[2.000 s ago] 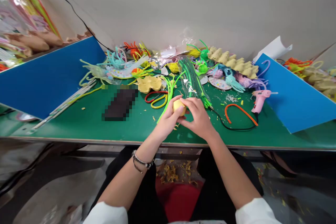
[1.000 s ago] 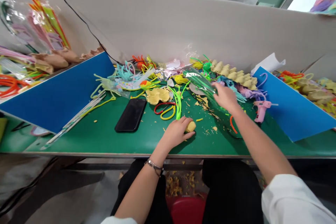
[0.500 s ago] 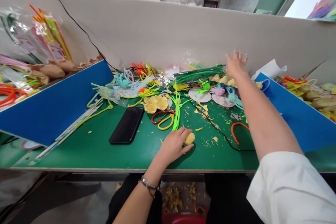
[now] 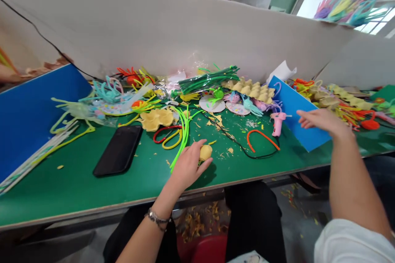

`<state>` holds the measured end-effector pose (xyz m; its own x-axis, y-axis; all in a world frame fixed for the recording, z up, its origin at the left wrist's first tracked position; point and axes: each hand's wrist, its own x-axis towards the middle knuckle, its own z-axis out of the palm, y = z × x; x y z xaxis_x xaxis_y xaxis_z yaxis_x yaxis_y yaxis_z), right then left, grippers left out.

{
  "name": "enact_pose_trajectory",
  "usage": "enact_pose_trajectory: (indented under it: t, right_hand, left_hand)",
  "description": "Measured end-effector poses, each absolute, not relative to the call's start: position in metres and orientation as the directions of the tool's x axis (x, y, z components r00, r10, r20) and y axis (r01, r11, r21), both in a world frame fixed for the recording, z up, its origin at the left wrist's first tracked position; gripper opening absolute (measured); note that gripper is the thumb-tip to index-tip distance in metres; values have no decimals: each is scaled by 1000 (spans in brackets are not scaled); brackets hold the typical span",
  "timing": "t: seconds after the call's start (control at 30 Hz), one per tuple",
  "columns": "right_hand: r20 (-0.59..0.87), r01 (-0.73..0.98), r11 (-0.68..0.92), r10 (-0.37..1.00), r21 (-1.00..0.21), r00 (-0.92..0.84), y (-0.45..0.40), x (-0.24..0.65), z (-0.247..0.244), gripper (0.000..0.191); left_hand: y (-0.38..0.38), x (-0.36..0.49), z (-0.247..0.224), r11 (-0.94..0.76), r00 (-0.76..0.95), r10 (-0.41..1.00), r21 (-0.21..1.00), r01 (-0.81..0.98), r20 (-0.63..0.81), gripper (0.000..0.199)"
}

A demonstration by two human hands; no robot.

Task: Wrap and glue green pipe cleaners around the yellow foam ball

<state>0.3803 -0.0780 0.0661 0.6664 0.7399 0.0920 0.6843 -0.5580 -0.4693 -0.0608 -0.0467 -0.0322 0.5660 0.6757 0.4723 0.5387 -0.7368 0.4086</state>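
Note:
My left hand (image 4: 189, 163) is closed around a yellow egg-carton cup (image 4: 205, 153) just above the green table, near its front edge. Bright green pipe cleaners (image 4: 184, 131) lie right beside its fingers. My right hand (image 4: 321, 121) hangs in the air in front of the right-hand blue panel (image 4: 304, 117). Its fingers stretch loosely to the left and nothing shows in them. Left of that hand, a pink glue gun (image 4: 278, 123) stands by the panel. An orange bent pipe cleaner (image 4: 262, 132) and a black cable lie below it.
A black phone (image 4: 118, 151), scissors (image 4: 168, 136) with red and yellow handles, and a torn egg-carton piece (image 4: 156, 119) lie to the left. Behind are a bundle of dark green pipe cleaners (image 4: 210, 80) and an egg tray (image 4: 251, 89). Another blue panel (image 4: 40, 109) stands far left.
My right hand has come back from the rear of the table and moved right, uncovering the glue gun. The view has turned right. My left hand keeps the egg-carton cup.

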Motion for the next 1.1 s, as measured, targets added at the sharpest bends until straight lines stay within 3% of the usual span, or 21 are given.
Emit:
enact_pose_trajectory:
  t: [0.1,0.23,0.4,0.47,0.53,0.63,0.77,0.87,0.93,1.0,1.1]
  right_hand:
    - [-72,587,-648,698,-485,712,-88,382,31,35]
    - [-52,559,-626,690,-544,722,-64,366,-2,43]
    - [-69,448,-549,683,-705,727,-45,343,-1,34]
    - [-43,393,-496,662,-774,748,-52,338,9,27]
    - [19,363,-413,638,-836,770,-65,333,22,12]
    - [149,348,-256,573,-902,806,-80,320,47,13]
    - [298,357,-6,534,-934,791,-78,272,72,12]
    - [368,286,234,666,-929,649,-71,220,71,17]
    - [321,168,274,795,-947,514,-69,188,60,21]
    - [213,49,209,913,-977,349,-71,165,45,26]
    - [146,-63,162,966,-985,213,-78,147,26,24]
  left_hand:
    - [-49,-57,-33,-748,558,661,384,541,502,50]
    - [-51,-55,-33,-708,515,703,418,569,490,51]
    - [-51,-58,-28,-488,308,873,697,525,380,50]
    - [-50,-59,-25,-330,217,939,875,355,267,47]
    - [-48,-60,-22,-128,185,976,991,37,119,45]
    - [-45,-58,-21,79,216,976,947,-310,-11,44]
    - [-42,-51,-22,164,231,971,889,-427,-68,42]
    - [-42,-48,-22,191,231,969,853,-486,-85,42]
    - [-42,-49,-20,197,214,972,816,-543,-93,45]
    - [-41,-51,-19,200,200,975,778,-595,-97,45]
    - [-41,-56,-18,199,191,977,757,-623,-99,43]
